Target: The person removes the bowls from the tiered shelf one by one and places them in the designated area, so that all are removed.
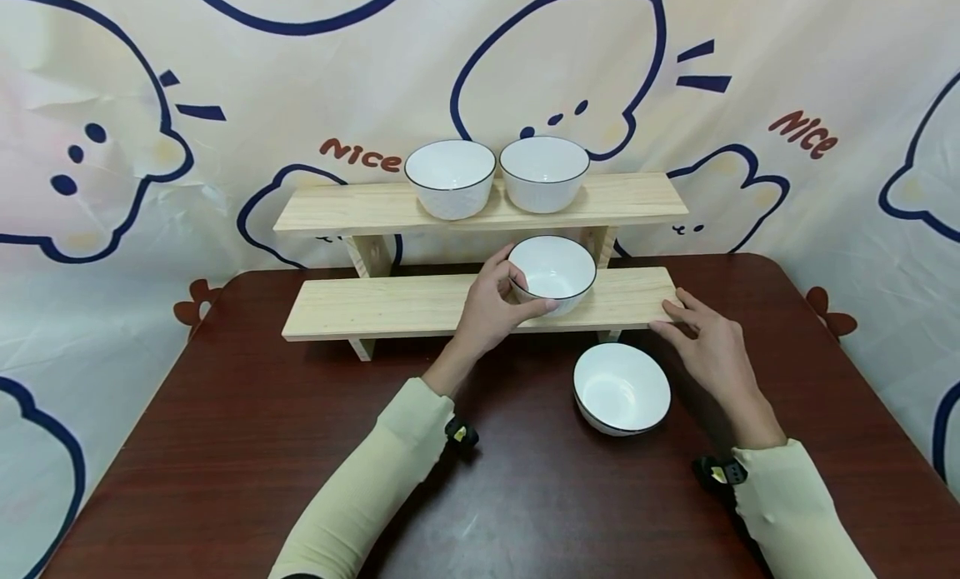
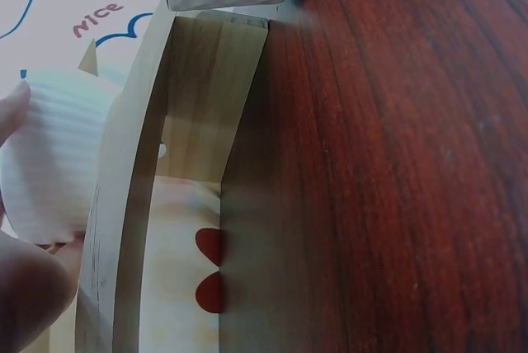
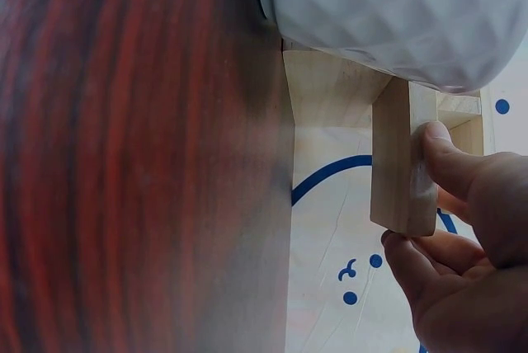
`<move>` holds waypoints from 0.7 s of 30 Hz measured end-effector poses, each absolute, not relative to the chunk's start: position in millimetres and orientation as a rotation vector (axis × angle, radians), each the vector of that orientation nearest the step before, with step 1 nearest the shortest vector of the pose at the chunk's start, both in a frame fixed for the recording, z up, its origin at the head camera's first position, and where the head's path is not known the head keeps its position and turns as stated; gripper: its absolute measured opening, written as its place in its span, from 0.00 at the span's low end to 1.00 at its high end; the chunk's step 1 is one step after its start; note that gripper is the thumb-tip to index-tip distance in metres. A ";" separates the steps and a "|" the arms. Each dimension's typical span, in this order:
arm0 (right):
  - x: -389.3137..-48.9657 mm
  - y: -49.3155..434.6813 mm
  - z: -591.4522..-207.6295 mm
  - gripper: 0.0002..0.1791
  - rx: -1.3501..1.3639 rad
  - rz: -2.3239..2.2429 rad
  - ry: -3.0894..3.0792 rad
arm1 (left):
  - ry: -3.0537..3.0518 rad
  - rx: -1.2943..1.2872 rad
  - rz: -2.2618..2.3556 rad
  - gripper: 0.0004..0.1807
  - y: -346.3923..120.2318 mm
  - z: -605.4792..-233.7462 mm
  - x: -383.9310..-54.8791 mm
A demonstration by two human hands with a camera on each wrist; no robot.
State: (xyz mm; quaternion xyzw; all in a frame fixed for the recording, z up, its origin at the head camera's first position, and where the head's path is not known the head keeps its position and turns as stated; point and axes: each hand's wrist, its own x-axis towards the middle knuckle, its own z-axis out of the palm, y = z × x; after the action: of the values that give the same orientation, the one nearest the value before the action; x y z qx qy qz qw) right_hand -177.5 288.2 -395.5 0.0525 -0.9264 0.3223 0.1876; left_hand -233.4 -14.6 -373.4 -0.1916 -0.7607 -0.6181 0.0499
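My left hand grips a white, dark-rimmed bowl at its left side, with the thumb across the front. That bowl is upright at the lower board of a two-tier wooden shelf, right of its middle. In the left wrist view, fingers hold the ribbed outside of the bowl. My right hand pinches the right end of the same board; the right wrist view has its thumb on the front edge of the board and fingertips at the end. Another white bowl stands on the table before the shelf.
Two white bowls, a left one and a right one, stand side by side on the upper board. The shelf stands on a dark reddish-brown table. Behind it hangs a cloth with cartoon outlines.
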 end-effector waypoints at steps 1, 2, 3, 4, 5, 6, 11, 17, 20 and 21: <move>-177.6 288.2 -395.7 0.25 0.148 0.906 -2.606 | -2.319 -0.581 -1.880 0.22 -14.9 -373.3 -233.1; -177.9 288.2 -395.9 0.25 0.148 0.908 -2.605 | -2.320 -0.580 -1.878 0.22 -15.2 -373.1 -232.7; -178.1 288.0 -396.2 0.25 0.149 0.909 -2.603 | -2.319 -0.580 -1.878 0.22 -15.6 -373.0 -232.1; -178.3 287.9 -396.4 0.25 0.149 0.908 -2.602 | -2.316 -0.580 -1.881 0.22 -16.1 -372.9 -231.5; -178.6 287.9 -396.9 0.25 0.150 0.906 -2.602 | -2.313 -0.581 -1.883 0.22 -16.5 -372.8 -230.9; -178.9 287.9 -397.2 0.24 0.152 0.906 -2.600 | -2.311 -0.583 -1.883 0.22 -17.0 -372.7 -230.4; -178.9 288.5 -396.6 0.25 0.157 0.899 -2.598 | -2.323 -0.585 -1.865 0.22 -20.0 -372.0 -227.9; -177.9 288.6 -394.9 0.26 0.165 0.896 -2.602 | -2.339 -0.576 -1.866 0.22 -25.7 -371.7 -222.4; -178.2 288.7 -394.9 0.27 0.167 0.901 -2.606 | -2.346 -0.570 -1.870 0.22 -28.9 -372.3 -220.0; -177.9 288.7 -394.8 0.27 0.166 0.904 -2.607 | -2.351 -0.569 -1.867 0.22 -30.0 -372.7 -219.2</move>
State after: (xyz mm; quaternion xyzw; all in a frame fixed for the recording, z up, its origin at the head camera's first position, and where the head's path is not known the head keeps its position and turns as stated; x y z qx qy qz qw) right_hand -177.9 288.7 -394.8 0.0591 -0.9264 0.3212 0.1874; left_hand -219.2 -30.0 -372.7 -0.1861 -0.7687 -0.6104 0.0428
